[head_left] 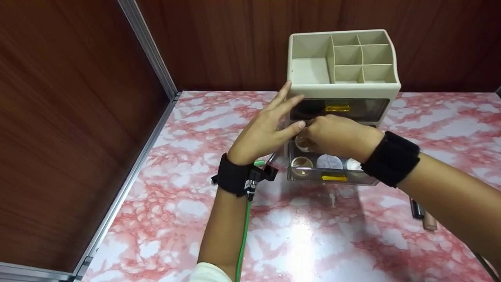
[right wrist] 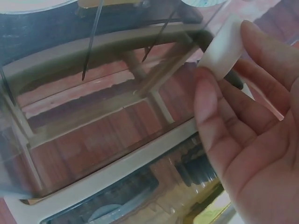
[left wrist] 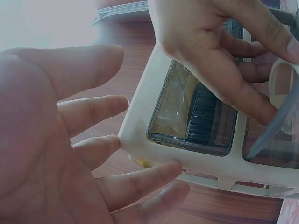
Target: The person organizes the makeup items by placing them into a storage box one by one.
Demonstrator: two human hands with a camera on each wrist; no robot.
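A cream cosmetics organizer (head_left: pixel 348 91) stands on the marbled table, its clear lower drawer (head_left: pixel 313 175) pulled out. My right hand (head_left: pixel 340 137) reaches over that drawer. Between thumb and fingers it pinches a small round white-edged case (right wrist: pixel 224 49), tilted on its side. In the drawer's front sit a gold-rimmed round case (head_left: pixel 302 165), a pale star-marked case (head_left: pixel 329 161) and a white one (head_left: pixel 353 164), partly covered by the right wrist. My left hand (head_left: pixel 266 129) is spread with straight fingers at the organizer's left side. The upper drawer (head_left: pixel 360 110) is closed.
Divided compartments (head_left: pixel 348 55) top the organizer. A black tube (head_left: pixel 417 209) and a beige tube (head_left: pixel 429 222) lie on the table under the right forearm. A green cable (head_left: pixel 245 231) runs along the left forearm. Dark wood-look panels (head_left: pixel 235 47) rise behind and at left.
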